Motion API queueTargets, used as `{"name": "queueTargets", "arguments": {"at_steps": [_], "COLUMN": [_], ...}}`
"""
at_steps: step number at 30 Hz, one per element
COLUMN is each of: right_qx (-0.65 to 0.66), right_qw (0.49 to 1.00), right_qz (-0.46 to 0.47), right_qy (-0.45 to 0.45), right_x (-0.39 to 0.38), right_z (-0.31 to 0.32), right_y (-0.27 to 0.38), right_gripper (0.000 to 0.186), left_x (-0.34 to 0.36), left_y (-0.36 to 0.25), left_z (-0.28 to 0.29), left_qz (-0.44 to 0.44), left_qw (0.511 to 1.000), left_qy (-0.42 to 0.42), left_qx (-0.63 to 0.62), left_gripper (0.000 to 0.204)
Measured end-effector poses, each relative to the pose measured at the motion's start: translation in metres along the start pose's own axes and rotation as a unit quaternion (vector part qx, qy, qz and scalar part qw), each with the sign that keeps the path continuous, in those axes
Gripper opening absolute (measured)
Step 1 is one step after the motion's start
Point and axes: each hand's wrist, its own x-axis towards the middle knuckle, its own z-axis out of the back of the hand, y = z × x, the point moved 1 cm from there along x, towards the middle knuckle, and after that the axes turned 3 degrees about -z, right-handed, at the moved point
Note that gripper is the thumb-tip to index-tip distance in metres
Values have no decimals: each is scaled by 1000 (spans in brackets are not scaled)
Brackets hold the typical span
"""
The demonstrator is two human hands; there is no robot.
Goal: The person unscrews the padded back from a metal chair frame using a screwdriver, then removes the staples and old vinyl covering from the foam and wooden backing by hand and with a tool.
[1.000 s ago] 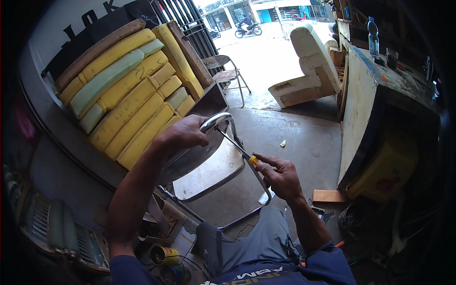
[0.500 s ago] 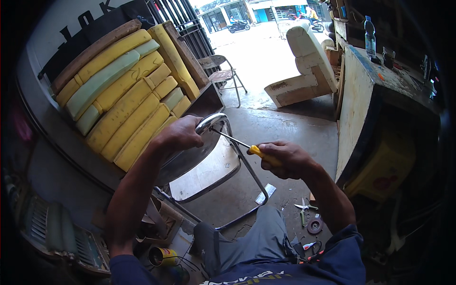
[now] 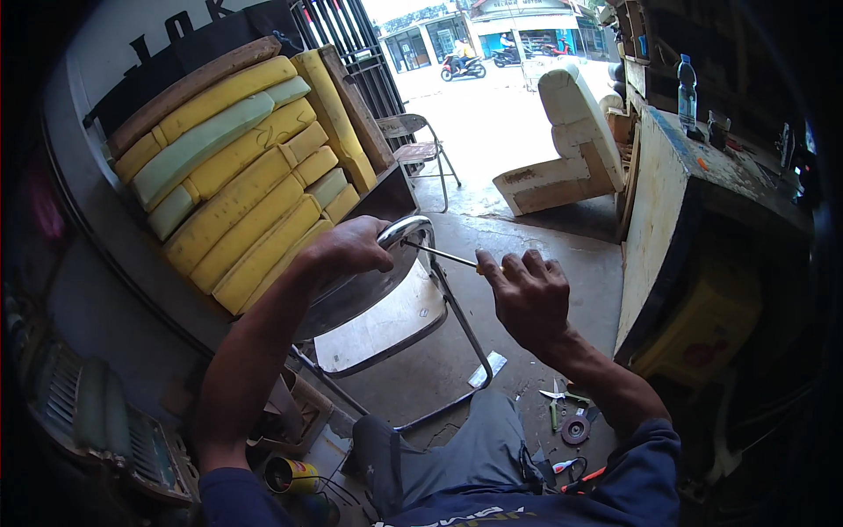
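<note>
A folding chair frame of chrome tube [image 3: 457, 303] stands in front of me, with a bare metal backrest panel [image 3: 351, 294] and a pale worn seat [image 3: 382, 325]. My left hand [image 3: 347, 250] grips the top bar of the chair at its bend. My right hand [image 3: 527, 294] holds a screwdriver [image 3: 443, 256] by its yellow handle, which is mostly hidden in the fist. The thin metal shaft points left, with its tip at the chair's top bar just beside my left hand.
Yellow and green foam slabs [image 3: 237, 176] lean stacked at the left. A wooden workbench [image 3: 702, 193] with a bottle [image 3: 687, 83] stands on the right. Scissors [image 3: 555, 406], a small disc and hand tools lie on the concrete by my knee. Another folding chair [image 3: 421, 149] and an upholstered seat [image 3: 571, 132] stand farther off.
My right hand has risen and shifted right with the screwdriver, whose shaft now lies nearly level against the top bar. My left hand keeps its grip on the chair.
</note>
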Motion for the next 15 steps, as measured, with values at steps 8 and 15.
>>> {"name": "queueTargets", "arguments": {"at_steps": [8,15], "right_qx": [18,121], "right_qw": [996,966], "right_qz": [-71,-137], "right_qy": [57,182], "right_x": [9,24], "right_z": [3,0], "right_y": [18,23], "right_gripper": [25,18], "left_x": [-2,-15], "left_y": [10,12], "left_z": [6,16], "left_qz": [-22,-45], "left_qw": [999,996], "left_qy": [27,39], "left_qx": [-40,-67], "left_gripper": [79,88]}}
